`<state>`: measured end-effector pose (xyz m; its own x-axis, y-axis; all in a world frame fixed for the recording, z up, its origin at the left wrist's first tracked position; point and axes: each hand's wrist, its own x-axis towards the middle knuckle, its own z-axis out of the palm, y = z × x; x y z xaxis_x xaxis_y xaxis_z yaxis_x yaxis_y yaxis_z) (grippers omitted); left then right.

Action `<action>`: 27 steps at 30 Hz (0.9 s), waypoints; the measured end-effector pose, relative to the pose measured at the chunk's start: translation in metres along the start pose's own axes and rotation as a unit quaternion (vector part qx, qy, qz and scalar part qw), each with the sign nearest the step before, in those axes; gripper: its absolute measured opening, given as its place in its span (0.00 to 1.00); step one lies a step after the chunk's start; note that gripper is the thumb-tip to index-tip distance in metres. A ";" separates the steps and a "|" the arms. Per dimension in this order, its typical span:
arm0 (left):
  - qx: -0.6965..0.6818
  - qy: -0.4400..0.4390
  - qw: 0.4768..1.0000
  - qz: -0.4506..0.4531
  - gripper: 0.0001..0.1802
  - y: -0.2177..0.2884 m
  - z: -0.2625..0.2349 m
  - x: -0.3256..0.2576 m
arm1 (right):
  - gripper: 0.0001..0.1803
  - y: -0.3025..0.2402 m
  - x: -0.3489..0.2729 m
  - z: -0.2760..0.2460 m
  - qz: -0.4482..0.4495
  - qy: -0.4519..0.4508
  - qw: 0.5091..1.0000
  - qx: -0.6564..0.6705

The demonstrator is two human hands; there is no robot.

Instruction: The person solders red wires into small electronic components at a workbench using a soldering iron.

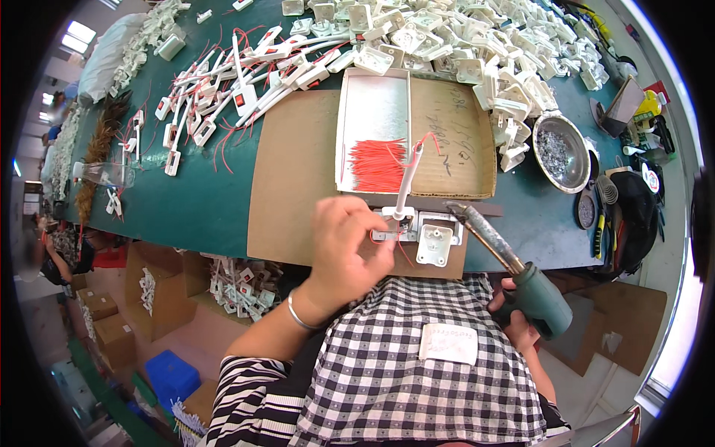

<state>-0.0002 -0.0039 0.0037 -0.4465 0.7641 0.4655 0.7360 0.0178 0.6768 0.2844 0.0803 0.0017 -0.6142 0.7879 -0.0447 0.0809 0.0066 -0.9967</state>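
Shows, in the head view, a slim white tube [408, 179] upright in a metal jig [385, 237] at the near middle of the green table [201, 235], with thin red wire curling from its top and more red wire looping out at its foot. Shows just right of it, on the same jig, a shallow white shell [434, 244], open side up and rounded at the corners. Grips with the right hand [520, 331] a soldering iron [512, 261], firmly wrapped round its green pistol handle; points its dark, crusted tip far and left, near the jig's far right corner. Curls the left hand [346, 242] just left of the tube's foot, thumb and forefinger near the wire loop; cannot tell of any hold on it. Counts one tube upright, one shell in the jig, one iron, one bundle of red wires [378, 165] in one white tray [372, 104], one cardboard tray [454, 138] to its right, one metal bowl [570, 182] farther right. Includes also two heaps too tangled to count: switch leads [244, 99] far left, loose shells [471, 71] far right.
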 end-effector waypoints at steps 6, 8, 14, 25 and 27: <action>0.113 -0.017 0.992 0.058 0.05 -0.029 -0.011 0.069 | 0.29 -0.005 0.004 0.007 0.034 0.092 0.993 0.059; 0.151 -0.059 0.984 0.073 0.04 -0.039 -0.003 0.083 | 0.27 0.000 0.001 0.004 0.016 0.108 0.992 0.068; 0.221 -0.153 0.962 0.053 0.02 -0.047 0.017 0.089 | 0.26 -0.001 -0.005 -0.004 -0.022 0.032 0.996 0.085; 0.213 -0.116 0.965 0.095 0.03 -0.046 0.017 0.086 | 0.24 -0.001 -0.004 -0.004 -0.013 0.014 0.997 0.070; 0.219 -0.112 0.963 0.105 0.03 -0.047 0.018 0.086 | 0.24 0.000 -0.004 -0.004 -0.022 0.016 0.997 0.067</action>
<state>-0.0641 0.0729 0.0014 -0.1794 0.8997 0.3979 0.9644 0.0810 0.2518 0.2895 0.0796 0.0021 -0.5886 0.8084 -0.0008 -0.0525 -0.0392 -0.9979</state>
